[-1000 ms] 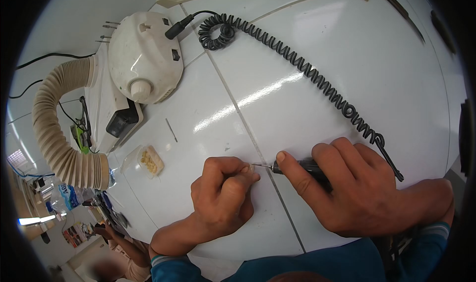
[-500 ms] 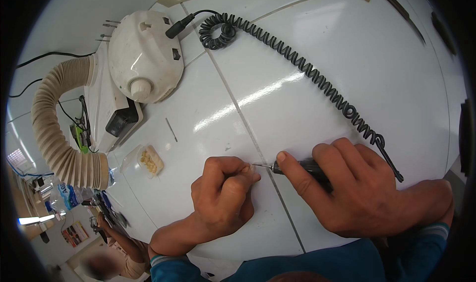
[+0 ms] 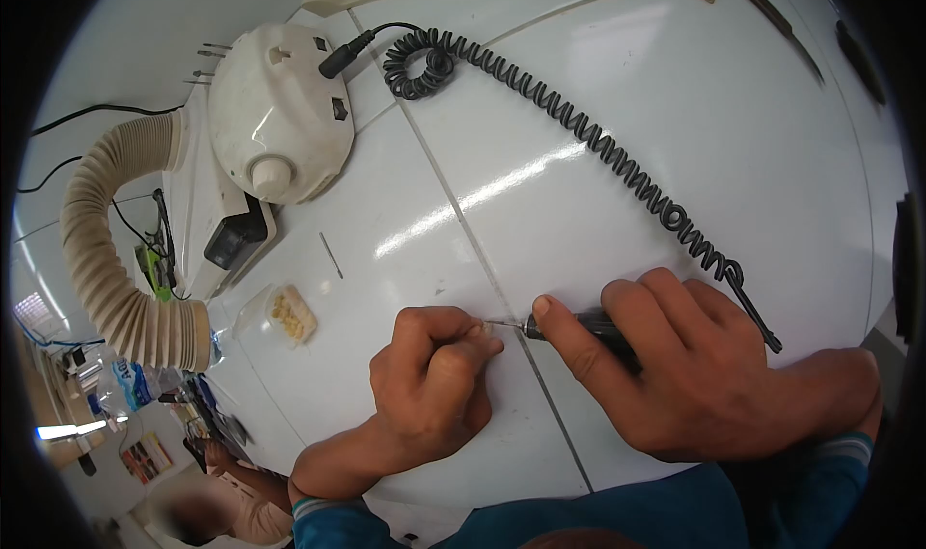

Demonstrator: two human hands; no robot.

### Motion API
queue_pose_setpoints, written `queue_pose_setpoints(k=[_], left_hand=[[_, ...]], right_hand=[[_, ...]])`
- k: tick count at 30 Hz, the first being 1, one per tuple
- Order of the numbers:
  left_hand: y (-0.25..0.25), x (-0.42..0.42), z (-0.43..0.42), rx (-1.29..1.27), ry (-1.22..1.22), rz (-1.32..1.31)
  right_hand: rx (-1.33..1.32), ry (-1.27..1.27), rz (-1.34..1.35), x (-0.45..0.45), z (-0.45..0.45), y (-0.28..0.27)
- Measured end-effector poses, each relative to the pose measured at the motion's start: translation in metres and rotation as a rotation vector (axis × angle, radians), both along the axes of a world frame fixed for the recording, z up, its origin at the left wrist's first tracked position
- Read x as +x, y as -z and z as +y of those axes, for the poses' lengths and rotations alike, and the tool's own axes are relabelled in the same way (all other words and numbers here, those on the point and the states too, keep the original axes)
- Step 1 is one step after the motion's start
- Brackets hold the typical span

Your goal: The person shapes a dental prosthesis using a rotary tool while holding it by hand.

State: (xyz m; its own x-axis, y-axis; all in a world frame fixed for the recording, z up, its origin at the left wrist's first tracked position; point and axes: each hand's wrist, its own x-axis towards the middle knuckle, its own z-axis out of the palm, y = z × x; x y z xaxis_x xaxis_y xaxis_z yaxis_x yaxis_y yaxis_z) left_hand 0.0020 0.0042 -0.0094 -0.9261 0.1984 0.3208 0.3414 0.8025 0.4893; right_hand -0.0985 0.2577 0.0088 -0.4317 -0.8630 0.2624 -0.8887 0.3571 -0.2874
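Observation:
My right hand (image 3: 685,375) is wrapped round a black rotary handpiece (image 3: 603,329), thumb along its near end. A thin metal bur (image 3: 508,323) sticks out of the handpiece toward the left. Its tip meets the fingertips of my left hand (image 3: 429,380), which is closed in a pinch. Between those fingertips a small pale piece (image 3: 487,328) just shows, mostly hidden by the thumb and finger. A coiled black cord (image 3: 598,139) runs from the handpiece side across the table to the white control unit (image 3: 280,115).
A clear box of small yellowish pieces (image 3: 291,315) stands left of my left hand. A loose thin metal bur (image 3: 331,255) lies behind it. A ribbed beige hose (image 3: 101,221) arches at the left, near a water bottle (image 3: 121,385). Another person (image 3: 256,510) sits at lower left.
Both hands stay nearly in place, with the bur still at the left fingertips. The view has shifted very slightly. At lower left the other person's arm and head have moved a little.

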Motion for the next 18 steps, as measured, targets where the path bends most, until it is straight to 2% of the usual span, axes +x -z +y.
queue_pose_setpoints(k=[18], left_hand=[[0.0021, -0.0006, -0.0004, 0.008, -0.005, 0.023]], right_hand=[[0.001, 0.001, 0.021, -0.0001, -0.0022, 0.0008]])
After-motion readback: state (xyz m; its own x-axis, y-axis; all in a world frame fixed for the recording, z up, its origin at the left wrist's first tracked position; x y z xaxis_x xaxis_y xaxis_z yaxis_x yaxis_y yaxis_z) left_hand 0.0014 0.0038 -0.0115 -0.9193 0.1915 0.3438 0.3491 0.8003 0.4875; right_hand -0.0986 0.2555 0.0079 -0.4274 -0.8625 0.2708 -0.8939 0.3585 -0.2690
